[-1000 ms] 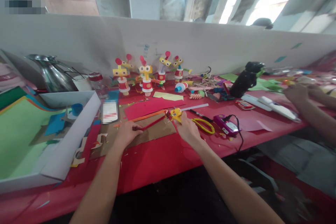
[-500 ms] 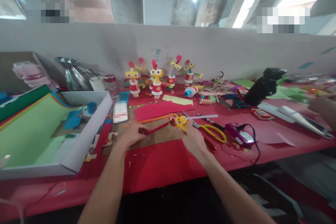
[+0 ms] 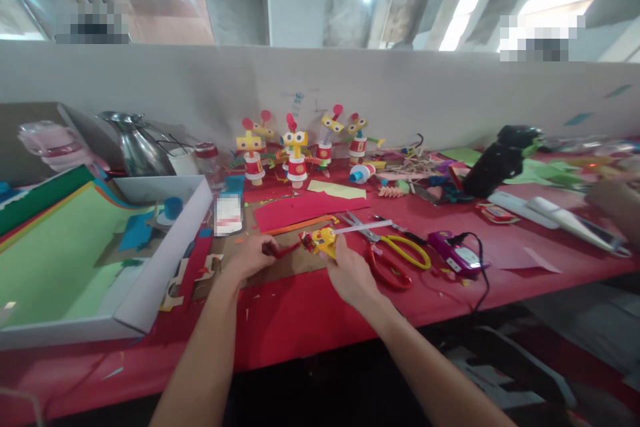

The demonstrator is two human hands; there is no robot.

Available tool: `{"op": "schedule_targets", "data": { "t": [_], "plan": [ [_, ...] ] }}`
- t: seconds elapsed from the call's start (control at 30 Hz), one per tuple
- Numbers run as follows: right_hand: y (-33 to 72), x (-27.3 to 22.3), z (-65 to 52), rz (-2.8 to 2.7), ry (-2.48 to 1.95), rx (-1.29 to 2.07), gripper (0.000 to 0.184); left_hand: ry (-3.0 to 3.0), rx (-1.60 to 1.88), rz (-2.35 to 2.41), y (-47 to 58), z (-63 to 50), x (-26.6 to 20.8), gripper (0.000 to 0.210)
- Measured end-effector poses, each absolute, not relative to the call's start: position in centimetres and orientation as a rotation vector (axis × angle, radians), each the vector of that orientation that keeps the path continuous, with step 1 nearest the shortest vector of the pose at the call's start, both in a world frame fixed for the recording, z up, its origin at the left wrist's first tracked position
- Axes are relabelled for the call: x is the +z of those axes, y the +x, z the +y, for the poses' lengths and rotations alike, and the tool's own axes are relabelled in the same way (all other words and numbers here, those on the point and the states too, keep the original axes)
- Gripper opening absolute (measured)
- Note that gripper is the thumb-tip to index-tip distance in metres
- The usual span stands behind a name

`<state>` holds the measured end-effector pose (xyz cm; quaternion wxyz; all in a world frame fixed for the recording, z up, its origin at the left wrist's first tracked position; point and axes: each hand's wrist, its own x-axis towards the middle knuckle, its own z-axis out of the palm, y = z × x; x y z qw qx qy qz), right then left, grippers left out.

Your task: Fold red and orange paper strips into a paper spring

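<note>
In my right hand is a small yellow hot glue gun, with a pale glue stick sticking out of its back toward the right. The gun's nozzle end points left, over a red paper strip. My left hand pinches that strip at its left end, above a brown board. Whether nozzle and strip touch I cannot tell. Just right of my right hand lie red-handled pliers and yellow-handled scissors.
Several paper-cup figures stand along the wall. A white box with coloured paper is at left. A purple device with a black cable sits at right, beyond it a black bottle. Another person's arm shows at the far right.
My right hand has moved left with the glue gun, closer to my left hand, along the red strip. The red-handled pliers are now uncovered. My left hand has barely moved.
</note>
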<state>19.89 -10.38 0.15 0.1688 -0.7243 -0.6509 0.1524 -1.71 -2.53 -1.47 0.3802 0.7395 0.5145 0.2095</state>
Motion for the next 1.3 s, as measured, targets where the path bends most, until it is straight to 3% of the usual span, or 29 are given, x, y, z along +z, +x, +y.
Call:
{"op": "schedule_targets", "data": {
  "t": [0.5, 0.73, 0.9, 1.07, 1.2, 1.23, 1.3],
  "plan": [
    [29.1, 0.0, -5.7, -1.446, -2.158, 0.332, 0.034, 1.875, 0.539, 1.318, -1.5, -2.9, -1.1, 0.017],
    [35.8, 1.6, -0.9, -1.043, -1.972, 0.695, 0.024, 1.94, 0.522, 1.304, -1.6, -2.7, -1.4, 0.018],
    [38.9, 0.9, 1.2, -0.978, -2.074, 0.684, 0.02, 1.996, 0.518, 1.356, -1.4, -2.8, -1.0, 0.018],
    [40.8, 0.4, 1.6, -1.021, -2.319, 0.486, 0.026, 2.066, 0.516, 1.528, -1.2, -3.1, -0.4, 0.018],
    [39.1, 0.9, 0.1, -0.897, -2.433, -0.007, 0.046, 2.057, 0.603, 1.64, -1.0, -3.0, -0.4, 0.019],
    [37.7, 1.0, -0.6, -0.904, -2.353, -0.163, 0.044, 2.009, 0.66, 1.634, -0.9, -3.0, -0.5, 0.02],
    [33.5, 0.7, -2.1, -1.073, -2.077, -0.059, 0.032, 1.866, 0.796, 1.552, -0.7, -2.9, -0.7, 0.023]
  ]
}}
